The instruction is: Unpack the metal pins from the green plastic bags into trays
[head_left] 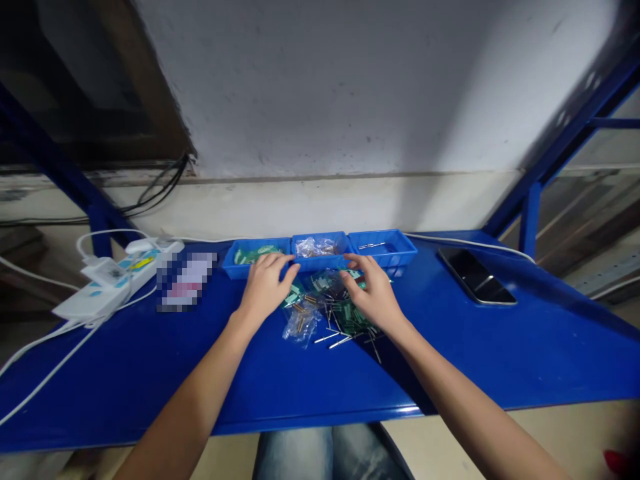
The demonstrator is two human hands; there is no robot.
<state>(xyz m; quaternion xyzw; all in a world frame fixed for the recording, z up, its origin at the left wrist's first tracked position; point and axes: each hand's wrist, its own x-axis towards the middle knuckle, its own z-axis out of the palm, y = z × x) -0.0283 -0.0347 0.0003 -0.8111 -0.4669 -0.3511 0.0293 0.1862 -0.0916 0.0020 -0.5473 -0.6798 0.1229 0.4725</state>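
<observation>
My left hand [267, 285] is at the front edge of the left blue bin [235, 272], fingers stretched forward and thumb apart, with nothing visible in it. Green pieces [245, 255] lie in that bin. Above the right side of a mixed pile, my right hand [375, 293] has its thumb and forefinger apart; I see nothing between them. The pile holds green pieces [350, 317], thin silvery pins with thicker ends [340, 342] and clear plastic bags [303, 327] with brass-coloured pieces. My right hand hides part of it.
The middle blue bin [323, 260] holds clear bags; the right blue bin [400, 250] holds a few silvery pins. A phone [477, 277] lies to the right on the blue table [280, 400]. At left are a white power strip [115, 280] with cords and a blurred-out item [187, 281].
</observation>
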